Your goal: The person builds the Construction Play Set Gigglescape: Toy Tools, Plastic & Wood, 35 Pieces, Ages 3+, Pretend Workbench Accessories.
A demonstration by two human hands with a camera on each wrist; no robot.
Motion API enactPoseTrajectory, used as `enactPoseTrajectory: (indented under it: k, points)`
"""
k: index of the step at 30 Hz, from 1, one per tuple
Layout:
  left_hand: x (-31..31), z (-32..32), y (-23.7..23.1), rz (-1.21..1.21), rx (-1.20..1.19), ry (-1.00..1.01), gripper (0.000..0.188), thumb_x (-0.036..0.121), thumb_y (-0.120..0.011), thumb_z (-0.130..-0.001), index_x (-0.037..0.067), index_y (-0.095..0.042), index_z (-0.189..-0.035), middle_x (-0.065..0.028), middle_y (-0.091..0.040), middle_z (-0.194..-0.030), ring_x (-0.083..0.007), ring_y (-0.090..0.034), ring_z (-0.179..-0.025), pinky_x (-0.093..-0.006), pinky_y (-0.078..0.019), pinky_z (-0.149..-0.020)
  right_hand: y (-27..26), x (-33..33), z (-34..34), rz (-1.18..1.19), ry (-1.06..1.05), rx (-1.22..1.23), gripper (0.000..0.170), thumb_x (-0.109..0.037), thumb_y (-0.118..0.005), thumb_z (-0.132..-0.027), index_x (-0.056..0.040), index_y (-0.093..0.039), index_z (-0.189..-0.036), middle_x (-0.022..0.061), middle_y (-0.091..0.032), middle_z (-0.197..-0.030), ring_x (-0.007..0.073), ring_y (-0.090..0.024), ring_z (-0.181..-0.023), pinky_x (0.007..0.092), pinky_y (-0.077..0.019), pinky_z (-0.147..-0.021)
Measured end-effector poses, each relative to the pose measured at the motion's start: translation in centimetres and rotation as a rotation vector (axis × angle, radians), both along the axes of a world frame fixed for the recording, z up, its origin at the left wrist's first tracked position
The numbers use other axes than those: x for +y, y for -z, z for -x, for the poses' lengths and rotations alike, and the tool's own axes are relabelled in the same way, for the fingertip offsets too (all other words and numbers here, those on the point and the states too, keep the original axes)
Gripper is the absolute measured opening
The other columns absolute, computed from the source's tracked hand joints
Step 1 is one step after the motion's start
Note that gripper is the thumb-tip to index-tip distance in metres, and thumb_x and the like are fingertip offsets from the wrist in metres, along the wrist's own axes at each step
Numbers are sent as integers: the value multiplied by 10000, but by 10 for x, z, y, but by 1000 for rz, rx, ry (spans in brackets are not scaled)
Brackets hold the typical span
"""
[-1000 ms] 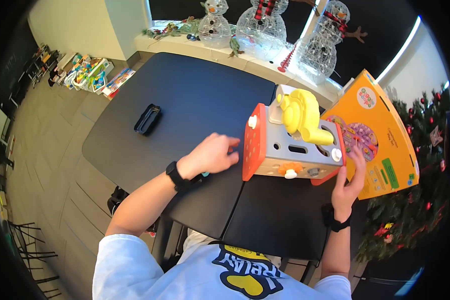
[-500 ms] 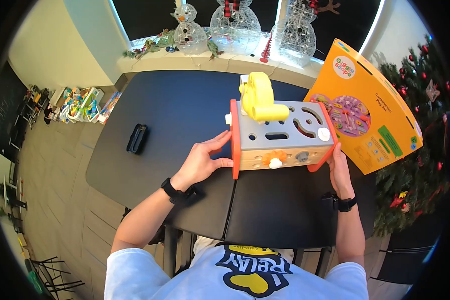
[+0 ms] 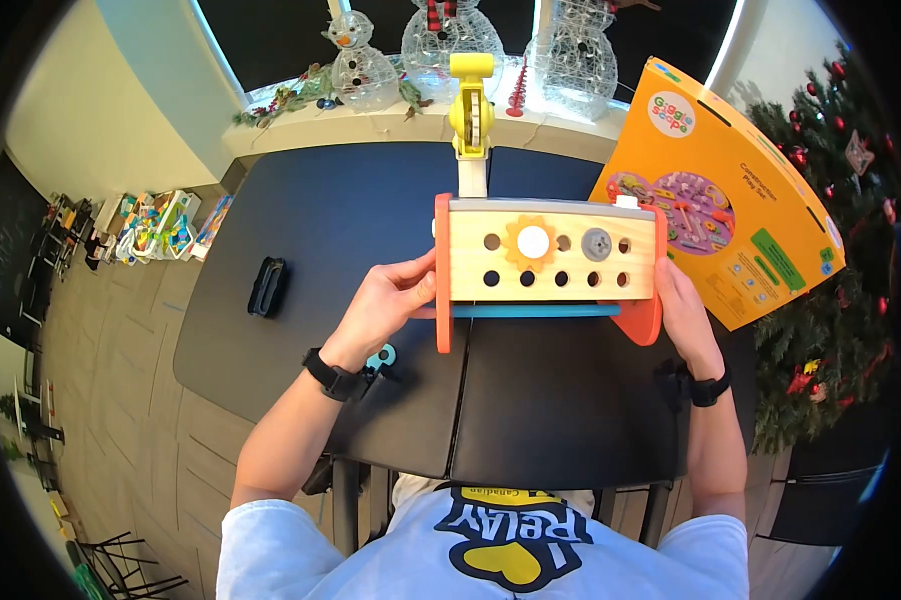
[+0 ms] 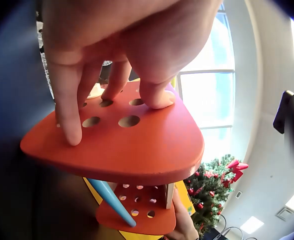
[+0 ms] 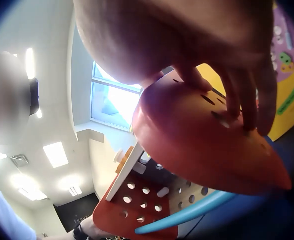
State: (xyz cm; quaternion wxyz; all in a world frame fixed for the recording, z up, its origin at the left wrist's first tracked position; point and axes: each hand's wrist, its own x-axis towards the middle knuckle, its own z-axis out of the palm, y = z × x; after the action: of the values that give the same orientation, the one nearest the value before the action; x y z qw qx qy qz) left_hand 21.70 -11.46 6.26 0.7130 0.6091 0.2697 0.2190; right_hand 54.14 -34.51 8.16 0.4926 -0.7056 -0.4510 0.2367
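The toy workbench (image 3: 570, 215) is tilted back, its pale front with an orange gear (image 3: 530, 243) and grey bolt facing up; a blue bar (image 3: 540, 311) runs between its red ends. A yellow toy piece (image 3: 471, 110) stands on a white post behind its top. The left hand (image 3: 383, 309) presses the left red panel (image 4: 152, 140), fingertips spread over its holes. Against the right red panel (image 5: 187, 145) lies the right hand (image 3: 685, 318), several fingertips on its holes. The bench is held between both hands.
A yellow-orange box (image 3: 760, 230) leans at the right beside a decorated tree (image 3: 810, 330). On the dark table (image 3: 340, 230) are a black tray (image 3: 268, 287) at the left and a small teal item (image 3: 382, 356) by the left wrist. Wire snowmen (image 3: 360, 75) stand behind.
Both hands have come onto the bench's end panels. The bench has tipped back, bringing its front face and the blue bar into view, while the yellow piece now points away.
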Motion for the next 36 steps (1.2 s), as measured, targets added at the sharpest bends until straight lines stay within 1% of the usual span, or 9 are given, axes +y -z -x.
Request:
enactPoseTrajectory:
  k: [8,18,21,24,25,27,28,32,36]
  points:
    - [-3,1,-8,-54,138,-26,577,470,-579,-1073,-77,-746,-1147,-142,-758,-1030,-188,-735,-947,-376,-622,-897,-16,15,-12,142,7,86,595,-447,-470,-1123,107,-649,-1248,136,-716,-1173,150,-605,-1092,316,-468,-992]
    - [-9,2,-17,-63,343,12,780,593,-449,-1084,-136,-726,-1083,-185,-755,-965,-214,-748,-868,-362,-636,-826,-24,19,-8,239,62,137,489,-336,-529,-1094,116,-674,-1214,113,-734,-1150,125,-630,-1050,285,-483,-945]
    - [-4,7,-9,-71,333,28,691,580,-524,-1068,-69,-758,-1109,-137,-776,-1000,-203,-760,-799,-315,-616,-720,-15,19,-19,209,22,203,471,-327,-524,-1098,96,-669,-1249,112,-736,-1154,133,-637,-1056,276,-478,-966]
    - [3,17,-15,-286,379,29,549,461,-602,-1067,-61,-769,-1043,-107,-781,-932,-174,-747,-772,-306,-605,-694,-13,16,-22,115,-20,157,427,-291,-535,-1097,71,-659,-1287,115,-741,-1162,147,-654,-1077,288,-482,-988]
    - [9,21,-15,-405,427,-36,366,318,-692,-1020,-37,-775,-996,-108,-780,-863,-172,-731,-720,-314,-588,-666,-16,15,-21,72,-27,105,411,-276,-542,-1095,62,-656,-1298,116,-743,-1165,152,-662,-1086,295,-485,-995]
    - [20,32,-14,-815,529,-134,278,262,-738,-972,-12,-780,-987,-138,-765,-816,-204,-720,-673,-331,-573,-648,-23,12,-18,3,60,-1,364,-232,-570,-1081,51,-667,-1287,123,-749,-1173,164,-674,-1106,315,-493,-1003]
    - [29,37,-6,-846,542,-121,233,217,-783,-905,12,-781,-1016,-152,-761,-888,-256,-722,-742,-363,-574,-697,-26,9,-15,-31,102,-52,341,-210,-584,-1073,46,-673,-1281,127,-753,-1177,170,-680,-1115,325,-497,-1007]
    - [31,47,12,-1051,665,47,327,185,-828,-818,22,-768,-1095,-151,-732,-1067,-333,-692,-1013,-434,-567,-880,-48,8,25,-255,131,-446,253,-106,-648,-991,28,-712,-1196,153,-759,-1162,250,-712,-1107,348,-514,-997]
    - [34,45,31,-1173,681,127,327,121,-813,-801,19,-764,-1108,-165,-734,-1073,-364,-695,-954,-433,-575,-865,-59,14,68,-359,7,-574,199,-28,-672,-924,23,-713,-1112,183,-754,-1080,312,-731,-1052,367,-541,-943]
